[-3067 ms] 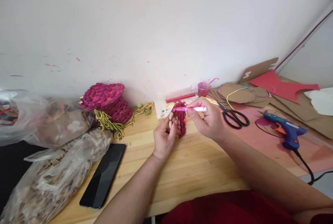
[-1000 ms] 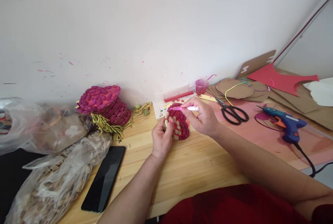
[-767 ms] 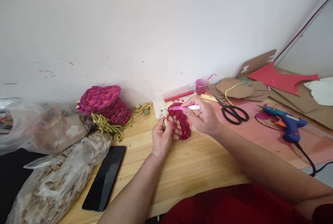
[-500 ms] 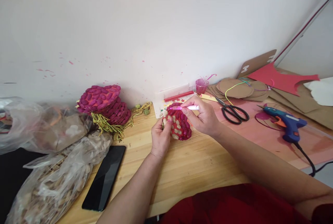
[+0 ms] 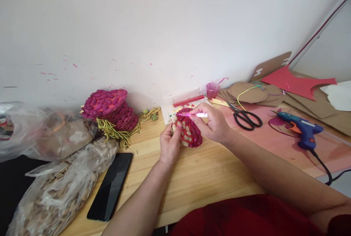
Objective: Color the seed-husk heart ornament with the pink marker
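Observation:
My left hand (image 5: 169, 145) grips the left edge of a round disc (image 5: 189, 133) covered with shells, some painted magenta and some still pale. It holds the disc tilted up off the wooden table (image 5: 208, 177). In my right hand (image 5: 215, 124) is a pink paintbrush (image 5: 195, 115), pinched between fingers and thumb, its tip at the disc's upper edge.
A stack of painted magenta discs (image 5: 108, 109) with yellow cord lies at the left. Two plastic bags of shells (image 5: 55, 188) and a black phone (image 5: 111, 184) sit nearer left. Right of my hands are a pink paint cup (image 5: 212, 90), scissors (image 5: 245, 118), a blue glue gun (image 5: 300, 130) and cardboard circles (image 5: 248, 93).
The disc has been turned a little in my left hand, showing more of its face. The brush has shifted slightly left along the top edge.

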### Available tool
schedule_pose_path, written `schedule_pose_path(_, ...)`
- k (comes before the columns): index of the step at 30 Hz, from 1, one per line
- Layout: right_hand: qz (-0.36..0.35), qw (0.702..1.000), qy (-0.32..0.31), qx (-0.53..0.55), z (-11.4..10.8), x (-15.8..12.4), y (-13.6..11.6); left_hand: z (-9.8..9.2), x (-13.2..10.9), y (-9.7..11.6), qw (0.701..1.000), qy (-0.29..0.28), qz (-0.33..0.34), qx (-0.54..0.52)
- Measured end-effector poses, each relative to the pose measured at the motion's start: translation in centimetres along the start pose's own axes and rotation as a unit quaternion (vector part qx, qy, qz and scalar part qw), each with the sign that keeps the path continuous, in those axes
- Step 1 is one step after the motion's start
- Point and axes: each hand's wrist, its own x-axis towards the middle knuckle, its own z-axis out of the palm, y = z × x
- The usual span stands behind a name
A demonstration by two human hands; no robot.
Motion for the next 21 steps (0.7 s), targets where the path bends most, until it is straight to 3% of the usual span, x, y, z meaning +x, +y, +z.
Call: schedule_pose_path(21,0.024,1.000,0.004,0.014,0.07,-0.05,0.22,0.09,0.02,-0.38,0.998,-0.004,-0.021,-0.051)
